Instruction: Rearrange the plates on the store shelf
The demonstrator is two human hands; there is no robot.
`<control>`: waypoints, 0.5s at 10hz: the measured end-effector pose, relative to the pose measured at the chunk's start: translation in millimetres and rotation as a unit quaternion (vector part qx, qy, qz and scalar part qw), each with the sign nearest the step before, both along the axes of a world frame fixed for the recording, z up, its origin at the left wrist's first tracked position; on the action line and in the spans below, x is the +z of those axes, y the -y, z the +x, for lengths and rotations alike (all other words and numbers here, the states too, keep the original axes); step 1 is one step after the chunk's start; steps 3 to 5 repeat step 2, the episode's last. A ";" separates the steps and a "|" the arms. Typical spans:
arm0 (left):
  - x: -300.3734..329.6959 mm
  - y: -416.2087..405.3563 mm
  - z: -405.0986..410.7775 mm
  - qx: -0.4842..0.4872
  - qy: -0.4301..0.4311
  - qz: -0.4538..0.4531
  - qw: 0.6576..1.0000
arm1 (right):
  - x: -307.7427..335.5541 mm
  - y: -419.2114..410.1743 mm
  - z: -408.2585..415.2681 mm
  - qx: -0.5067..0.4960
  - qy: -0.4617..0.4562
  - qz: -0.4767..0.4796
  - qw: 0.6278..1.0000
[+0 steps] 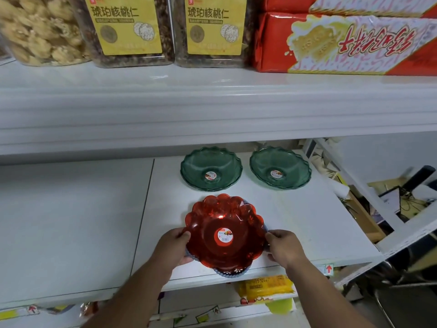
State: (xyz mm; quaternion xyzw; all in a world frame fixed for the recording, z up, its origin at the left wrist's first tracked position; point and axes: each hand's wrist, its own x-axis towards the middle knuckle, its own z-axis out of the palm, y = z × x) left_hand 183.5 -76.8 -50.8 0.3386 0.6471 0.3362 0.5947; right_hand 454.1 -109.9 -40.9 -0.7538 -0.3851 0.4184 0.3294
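Your left hand [173,245] and right hand [285,247] grip the red plate [224,233] at nine and three o'clock, green plates [211,168] at twelve.

The near plate [224,233] is see-through red with a scalloped, petal-like rim and a round red-and-white sticker at its middle. Under it shows a blue-grey plate [227,272] whose edge has small flower-shaped cut-outs. The 2 far plates, left [211,168] and right [280,168], are translucent dark green with wavy rims, each with a small red-and-white sticker. The shelf [71,221] is plain white. Above, 2 jars [127,29] carry yellow labels with dark lettering, and a box [343,43] is red with pale speckled print.
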 end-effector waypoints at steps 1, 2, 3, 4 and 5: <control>2.2 -0.3 -4.8 -0.032 -0.027 0.016 0.999 | 0.5 -0.8 1.1 0.027 0.052 0.000 0.998; 3.3 -0.1 -13.2 -0.061 -0.124 0.059 0.989 | 6.2 4.3 -0.6 0.045 0.142 0.021 0.989; 3.3 -0.1 -13.2 -0.061 -0.124 0.059 0.989 | 6.2 4.3 -0.6 0.045 0.142 0.021 0.989; 3.3 -0.1 -13.2 -0.061 -0.124 0.059 0.989 | 6.2 4.3 -0.6 0.045 0.142 0.021 0.989; 3.3 -0.1 -13.2 -0.061 -0.124 0.059 0.989 | 6.2 4.3 -0.6 0.045 0.142 0.021 0.989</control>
